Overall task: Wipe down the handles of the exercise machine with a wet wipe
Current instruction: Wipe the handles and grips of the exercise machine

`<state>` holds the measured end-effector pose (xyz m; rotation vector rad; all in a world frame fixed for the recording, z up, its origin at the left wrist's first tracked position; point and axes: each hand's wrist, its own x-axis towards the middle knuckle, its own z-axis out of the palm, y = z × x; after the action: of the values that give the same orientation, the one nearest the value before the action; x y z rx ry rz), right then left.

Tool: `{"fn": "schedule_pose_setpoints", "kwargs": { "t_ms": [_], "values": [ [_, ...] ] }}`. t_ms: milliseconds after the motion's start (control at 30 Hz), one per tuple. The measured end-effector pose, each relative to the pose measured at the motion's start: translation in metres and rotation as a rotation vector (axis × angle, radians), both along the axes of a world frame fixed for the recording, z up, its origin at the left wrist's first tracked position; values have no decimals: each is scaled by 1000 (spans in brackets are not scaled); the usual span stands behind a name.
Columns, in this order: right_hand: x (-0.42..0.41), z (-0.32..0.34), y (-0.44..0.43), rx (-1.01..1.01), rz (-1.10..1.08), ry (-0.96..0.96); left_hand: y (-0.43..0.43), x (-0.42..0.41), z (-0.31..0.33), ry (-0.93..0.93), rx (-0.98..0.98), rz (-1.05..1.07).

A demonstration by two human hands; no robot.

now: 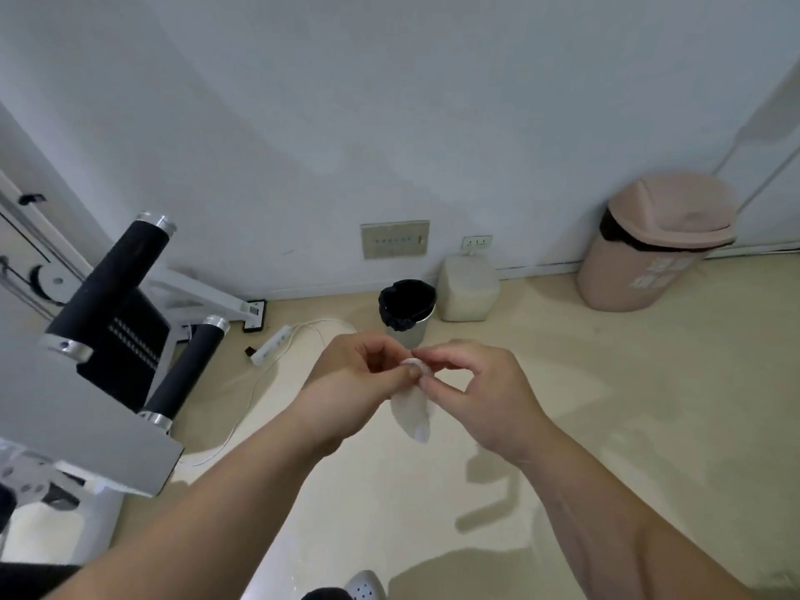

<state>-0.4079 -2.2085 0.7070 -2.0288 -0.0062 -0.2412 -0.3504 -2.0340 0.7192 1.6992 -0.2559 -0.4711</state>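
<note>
A white wet wipe [413, 411] hangs in front of me, pinched at its top edge by both hands. My left hand [355, 378] grips it from the left with thumb and fingers; my right hand [480, 396] pinches the same edge from the right. The exercise machine [86, 409] stands at the left, with two black padded handles ending in silver caps: an upper handle [112, 279] and a lower handle [186, 370]. Both hands are well to the right of the handles and touch neither.
A small bin with a black liner [404, 311] stands on the floor behind my hands, beside a white container [467, 288]. A pink swing-lid bin [649, 244] sits at the right wall. A white power strip [270, 345] and cable lie near the machine's foot.
</note>
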Motion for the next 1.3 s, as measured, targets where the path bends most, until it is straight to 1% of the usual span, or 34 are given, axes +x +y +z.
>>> {"fn": "schedule_pose_setpoints", "kwargs": {
  "t_ms": [133,233,400,467,533,600,667,767,867,933,1033,1100,1133,1167,1233,1300],
  "values": [
    [38,-4,-13,64,2,53,-11,29,1,3,-31,45],
    [71,-6,-24,40,62,60,-15,43,-5,19,-11,103],
    [128,-3,-39,70,403,1,-24,63,-14,79,3,438],
    [149,-5,-45,71,517,39,-32,65,-11,89,24,540],
    [168,-5,-50,56,623,97,-42,67,-3,90,60,604],
    [187,-7,-52,17,713,92,-51,68,8,78,104,653],
    [203,-6,-48,20,778,89,-56,66,18,66,157,722],
    [213,-2,-32,58,865,108,-48,52,25,65,246,865],
    [211,3,-7,191,996,193,-33,29,31,86,338,1027],
    [207,7,12,244,1067,245,-24,15,36,82,401,1153],
    [197,16,41,209,1155,185,-13,-4,44,51,547,1221],
    [192,24,60,191,1161,106,-2,-15,47,-18,615,1260],
    [190,28,70,179,1154,63,4,-20,47,-88,666,1295],
    [189,31,79,157,1139,13,12,-24,48,-199,736,1341],
    [189,39,95,101,1082,-106,31,-28,49,-536,922,1403],
    [191,46,110,25,1024,-237,51,-28,47,-845,1127,1408]
  ]
}}
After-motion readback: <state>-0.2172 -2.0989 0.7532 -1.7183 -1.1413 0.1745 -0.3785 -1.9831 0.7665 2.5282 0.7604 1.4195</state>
